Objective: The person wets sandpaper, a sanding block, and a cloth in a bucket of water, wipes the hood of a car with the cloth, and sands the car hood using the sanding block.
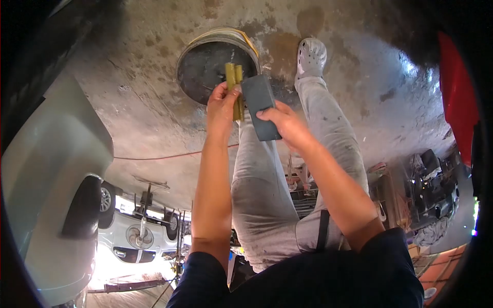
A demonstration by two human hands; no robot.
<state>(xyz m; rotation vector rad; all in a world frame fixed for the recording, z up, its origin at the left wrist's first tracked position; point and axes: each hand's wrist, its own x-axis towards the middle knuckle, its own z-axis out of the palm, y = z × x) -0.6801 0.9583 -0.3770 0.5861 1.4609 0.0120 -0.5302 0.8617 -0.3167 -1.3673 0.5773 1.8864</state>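
My left hand [222,105] is closed on a long olive-yellow block [230,75] with a groove down its length, held upright between thumb and fingers. Beside it, my right hand [287,123] grips a flat, dark grey rectangular block [258,101], its thumb pressed on the near face. The two blocks are side by side, the grey one slightly nearer me. Behind the yellow block stands a round bucket [179,77] with a dark interior; whether that is water or a bottom, I cannot tell.
A pale car panel [56,169] rises close on my left. To the right is a red panel [458,97]. My shoe [311,56] rests on the stained concrete floor [154,123]. A thin red hose or cord [174,156] crosses it. A white car [118,231] and cluttered parts [431,190] are around me.
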